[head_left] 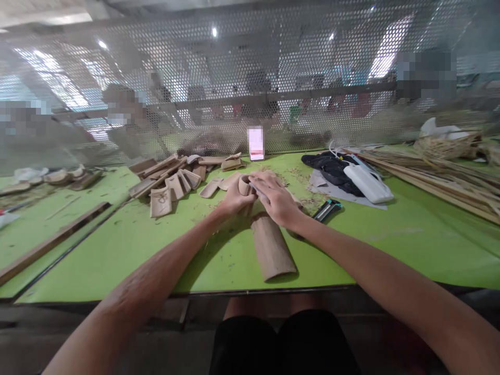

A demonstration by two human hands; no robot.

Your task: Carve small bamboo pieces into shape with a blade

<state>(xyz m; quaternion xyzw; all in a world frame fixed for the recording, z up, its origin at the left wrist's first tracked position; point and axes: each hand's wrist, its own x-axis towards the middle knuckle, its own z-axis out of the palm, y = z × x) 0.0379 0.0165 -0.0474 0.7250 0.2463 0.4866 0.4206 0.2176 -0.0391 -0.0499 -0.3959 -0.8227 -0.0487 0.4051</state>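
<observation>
My left hand [236, 197] is closed around a small curved bamboo piece [245, 185] at the middle of the green table [214, 265]. My right hand [275, 197] lies against the same piece from the right, its fingers bent over a thin greyish object [258, 188] that is mostly hidden and too small to name. Below the hands, a larger half-round bamboo piece [273, 250] rests curved side up, pointing towards the table's front edge. Pale shavings lie around the hands.
Cut bamboo pieces [177, 182] are heaped left of centre. A utility knife [327, 210], a white power bank [369, 183] and black cloth [332, 169] lie right. Long strips [437, 177] extend far right. A phone [256, 143] leans on the mesh screen [211, 104]; people sit behind.
</observation>
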